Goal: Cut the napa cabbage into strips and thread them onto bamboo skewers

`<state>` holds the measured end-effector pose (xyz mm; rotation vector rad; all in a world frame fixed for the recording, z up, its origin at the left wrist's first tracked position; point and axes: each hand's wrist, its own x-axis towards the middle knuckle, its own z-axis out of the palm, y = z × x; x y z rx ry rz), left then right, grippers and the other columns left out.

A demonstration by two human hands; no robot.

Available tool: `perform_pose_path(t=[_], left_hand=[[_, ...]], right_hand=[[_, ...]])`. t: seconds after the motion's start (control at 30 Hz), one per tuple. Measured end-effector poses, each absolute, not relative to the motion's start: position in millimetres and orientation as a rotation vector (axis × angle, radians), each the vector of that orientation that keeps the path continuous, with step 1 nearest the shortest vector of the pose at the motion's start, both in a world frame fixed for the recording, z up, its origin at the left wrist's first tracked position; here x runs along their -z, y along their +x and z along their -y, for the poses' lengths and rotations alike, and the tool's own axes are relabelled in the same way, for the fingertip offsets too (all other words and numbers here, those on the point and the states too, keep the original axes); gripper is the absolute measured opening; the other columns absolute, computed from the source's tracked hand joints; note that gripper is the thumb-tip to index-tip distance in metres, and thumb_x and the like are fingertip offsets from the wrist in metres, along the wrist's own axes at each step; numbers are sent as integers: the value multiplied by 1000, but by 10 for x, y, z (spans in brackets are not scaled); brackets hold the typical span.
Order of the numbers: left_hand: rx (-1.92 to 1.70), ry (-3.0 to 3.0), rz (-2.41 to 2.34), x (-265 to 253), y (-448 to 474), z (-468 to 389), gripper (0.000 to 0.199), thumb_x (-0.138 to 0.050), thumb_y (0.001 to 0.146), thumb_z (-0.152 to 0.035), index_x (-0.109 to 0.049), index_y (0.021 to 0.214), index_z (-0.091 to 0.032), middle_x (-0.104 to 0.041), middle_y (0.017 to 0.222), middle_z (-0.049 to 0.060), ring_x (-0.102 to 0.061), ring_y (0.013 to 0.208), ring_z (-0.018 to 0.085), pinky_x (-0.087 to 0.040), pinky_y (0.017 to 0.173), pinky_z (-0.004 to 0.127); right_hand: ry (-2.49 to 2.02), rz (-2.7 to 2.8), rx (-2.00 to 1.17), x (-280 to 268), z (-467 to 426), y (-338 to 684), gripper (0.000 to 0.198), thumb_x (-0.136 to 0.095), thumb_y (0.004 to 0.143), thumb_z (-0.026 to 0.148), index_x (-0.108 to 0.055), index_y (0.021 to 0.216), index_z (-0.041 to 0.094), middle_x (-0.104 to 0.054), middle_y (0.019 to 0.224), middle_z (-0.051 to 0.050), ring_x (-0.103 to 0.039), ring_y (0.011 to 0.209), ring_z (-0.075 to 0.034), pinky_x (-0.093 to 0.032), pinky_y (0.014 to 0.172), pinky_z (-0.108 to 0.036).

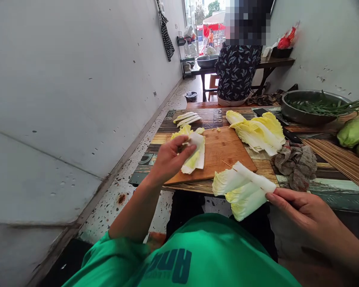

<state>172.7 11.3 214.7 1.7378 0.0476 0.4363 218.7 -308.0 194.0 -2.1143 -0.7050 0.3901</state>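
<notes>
My right hand point(302, 209) pinches the white stem end of several napa cabbage leaf pieces point(245, 193), held in front of the table edge. A thin bamboo skewer point(226, 164) pokes out of their far side. Over the left of the wooden cutting board point(224, 149), my left hand point(175, 157) has its thumb and fingers curled around a cabbage leaf point(196, 140), slightly blurred. Beneath it, more cut cabbage leaves point(193, 162) lie on the board. Larger yellow-white cabbage leaves point(257, 129) rest at the board's far right corner.
White cabbage strips point(188, 118) lie behind the board. To the right are a crumpled cloth point(297, 163), a knife point(291, 135), a bundle of skewers point(338, 159), green vegetables point(353, 131) and a metal bowl of greens point(315, 107). A person point(237, 71) sits beyond the table.
</notes>
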Motion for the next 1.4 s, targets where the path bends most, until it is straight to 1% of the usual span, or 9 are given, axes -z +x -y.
perform_pose_path(t=[0.1,0.23,0.37,0.47,0.63,0.87,1.07,1.2,1.4], left_hand=[[-484,1875,-43,-2216,1624,-110,25,-84,73,-33,-75,87,-15,-69,80,0,-58,73,11,-46,68,22],[-113,1656,-117,-2096,1609,43,39,-88,69,-37,-77,98,-15,-73,87,2,-62,75,12,-49,68,23],[32,1296,-185,-1973,1679,143,45,-93,61,-42,-76,93,-16,-73,85,1,-64,73,10,-50,68,20],[65,1142,-246,-1968,1707,156,46,-97,55,-39,-76,88,-15,-73,81,1,-65,71,10,-51,69,21],[102,1074,-262,-1977,1715,165,47,-98,52,-35,-75,86,-11,-73,79,4,-66,72,12,-53,72,24],[114,1092,-257,-1937,1707,164,47,-98,53,-38,-74,82,-11,-71,75,1,-64,68,10,-51,68,21],[77,1069,-295,-1949,1710,187,45,-99,51,-32,-76,83,-12,-73,79,1,-64,69,9,-50,69,21],[90,1075,-296,-1968,1707,194,43,-99,50,-32,-76,79,-11,-71,75,1,-63,66,9,-48,66,21],[103,1065,-299,-1976,1699,195,45,-99,49,-32,-76,82,-11,-71,78,1,-63,69,10,-48,68,23]], right_hand=[[-2104,732,-391,-1985,3041,2179,57,-49,88,69,-66,62,21,-61,60,-3,-52,54,-16,-44,48,-26],[-2099,763,-391,-2005,2995,2165,58,-47,88,69,-65,61,21,-57,56,-2,-50,52,-15,-42,47,-25],[-2112,764,-384,-2001,3011,2143,56,-50,88,68,-66,61,21,-56,57,-1,-50,52,-15,-41,46,-25],[-2117,752,-384,-2004,3037,2131,54,-51,88,68,-68,65,22,-55,56,-1,-48,51,-14,-39,45,-25],[-2104,757,-385,-1993,3041,2133,54,-51,89,66,-67,63,22,-55,57,-1,-48,51,-14,-39,45,-25],[-2093,736,-389,-1928,3020,2136,57,-51,88,69,-65,61,21,-52,56,-1,-48,52,-14,-41,46,-25],[-2089,734,-410,-1964,2994,2117,57,-50,88,68,-68,65,19,-60,60,-2,-52,53,-15,-45,48,-23],[-2083,739,-403,-1940,3013,2122,55,-52,87,66,-69,66,19,-61,59,-2,-53,53,-15,-45,47,-23],[-2088,722,-433,-1920,3040,2112,55,-51,89,66,-69,65,20,-60,60,-2,-52,54,-15,-45,48,-23]])
